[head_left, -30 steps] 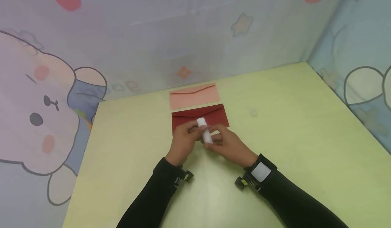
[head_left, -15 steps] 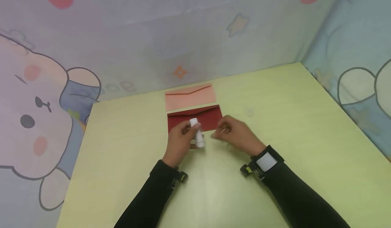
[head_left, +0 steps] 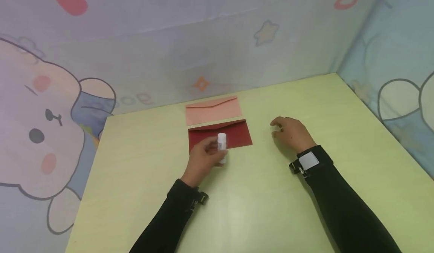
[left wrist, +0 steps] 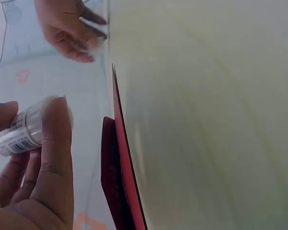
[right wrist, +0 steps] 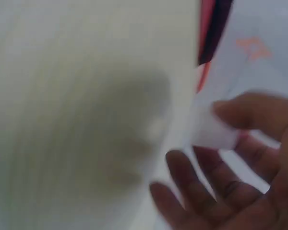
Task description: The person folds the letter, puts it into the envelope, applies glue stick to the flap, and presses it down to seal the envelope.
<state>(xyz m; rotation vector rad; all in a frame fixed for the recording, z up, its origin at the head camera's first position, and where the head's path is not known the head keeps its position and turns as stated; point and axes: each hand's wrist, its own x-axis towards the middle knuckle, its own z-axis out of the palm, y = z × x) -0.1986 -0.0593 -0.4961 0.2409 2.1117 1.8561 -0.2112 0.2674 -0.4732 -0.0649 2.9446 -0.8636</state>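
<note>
My left hand (head_left: 202,158) holds a white glue stick (head_left: 222,141) upright over the front of the dark red envelope (head_left: 237,136). In the left wrist view, thumb and fingers grip the glue stick (left wrist: 26,129), whose label with a barcode shows. To the right of the envelopes, my right hand (head_left: 292,133) is low over the table. Its thumb and fingers pinch a translucent whitish cap (right wrist: 213,132), blurred in the right wrist view. Behind the red envelope lies a pink envelope (head_left: 213,111). Both envelopes have their flap side up.
The pale yellow table (head_left: 135,192) meets a printed backdrop (head_left: 162,49) along its far edge. Another printed panel (head_left: 403,68) borders it on the right.
My right hand has left the glue stick, moved right and picked up the cap that lay on the table. The left hand keeps the glue stick over the red envelope.
</note>
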